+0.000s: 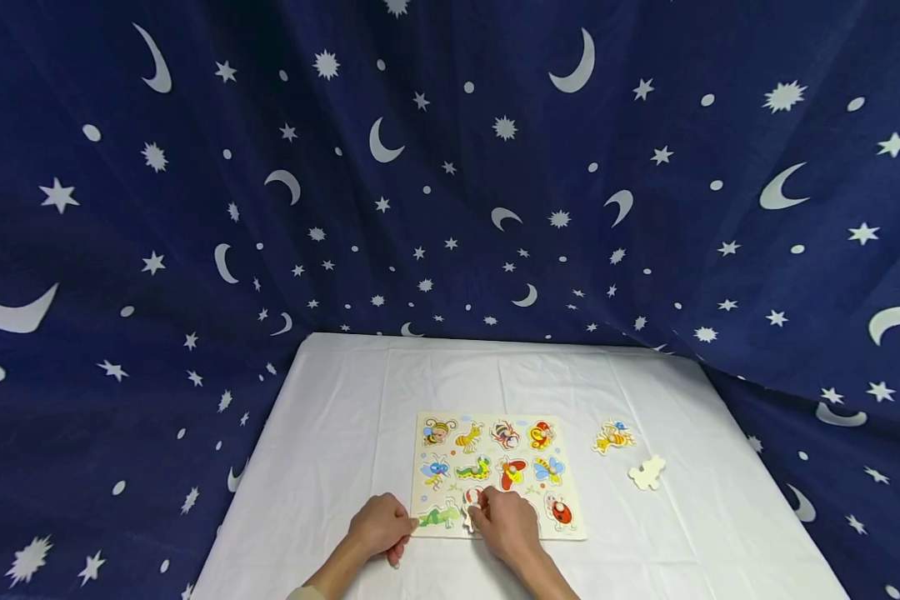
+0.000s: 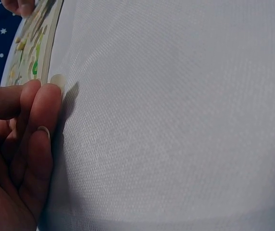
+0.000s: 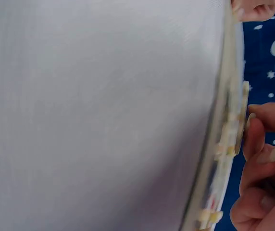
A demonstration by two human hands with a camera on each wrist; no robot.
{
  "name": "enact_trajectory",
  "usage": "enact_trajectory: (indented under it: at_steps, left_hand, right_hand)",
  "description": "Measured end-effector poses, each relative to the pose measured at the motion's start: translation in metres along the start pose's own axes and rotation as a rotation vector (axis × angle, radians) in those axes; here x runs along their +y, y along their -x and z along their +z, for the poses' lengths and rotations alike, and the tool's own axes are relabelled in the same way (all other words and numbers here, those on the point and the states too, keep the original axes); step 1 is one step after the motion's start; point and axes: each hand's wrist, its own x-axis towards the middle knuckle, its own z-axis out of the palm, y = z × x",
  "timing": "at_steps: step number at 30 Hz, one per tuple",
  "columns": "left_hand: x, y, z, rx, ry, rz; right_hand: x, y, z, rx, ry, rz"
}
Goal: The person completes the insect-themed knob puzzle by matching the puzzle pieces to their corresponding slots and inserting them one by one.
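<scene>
A wooden insect puzzle board [image 1: 495, 454] lies flat on the white cloth. At its lower left corner, beside the green grasshopper picture [image 1: 441, 514], my left hand [image 1: 381, 527] pinches the board's edge between thumb and fingers. My right hand [image 1: 507, 523] is over the bottom row and pinches a puzzle piece [image 3: 242, 120], which the right wrist view shows edge-on just above the board. From the head view, the red-and-white part [image 1: 472, 497] shows beside the fingertips; the hand hides the rest of that spot. A ladybug piece [image 1: 560, 510] sits right of this hand.
To the right of the board lie a loose yellow-and-blue insect piece [image 1: 613, 437] and a blank, pale piece [image 1: 648, 472]. The white-covered table [image 1: 390, 375] ends at a dark blue curtain [image 1: 465, 167] with moons and stars, behind and on both sides.
</scene>
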Motion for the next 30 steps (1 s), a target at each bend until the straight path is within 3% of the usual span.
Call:
enact_trajectory:
  at_steps: [5, 9, 16, 30]
  left_hand:
    - [0.001, -0.0005, -0.0017, 0.01, -0.006, 0.004]
    - [0.0005, -0.0003, -0.0016, 0.002, -0.001, 0.012]
    - [0.0004, 0.0001, 0.001, -0.004, 0.012, 0.028]
    - [0.0021, 0.0005, 0.0011, -0.002, 0.002, -0.007]
  right_hand:
    - [0.001, -0.0006, -0.0026, 0.026, 0.006, 0.013]
    - [0.0044, -0.0023, -0.0002, 0.001, 0.021, 0.055]
    - [0.0067, -0.0026, 0.0029, -0.025, 0.032, 0.042]
    - [0.007, -0.0031, 0.0019, -0.034, 0.005, 0.051]
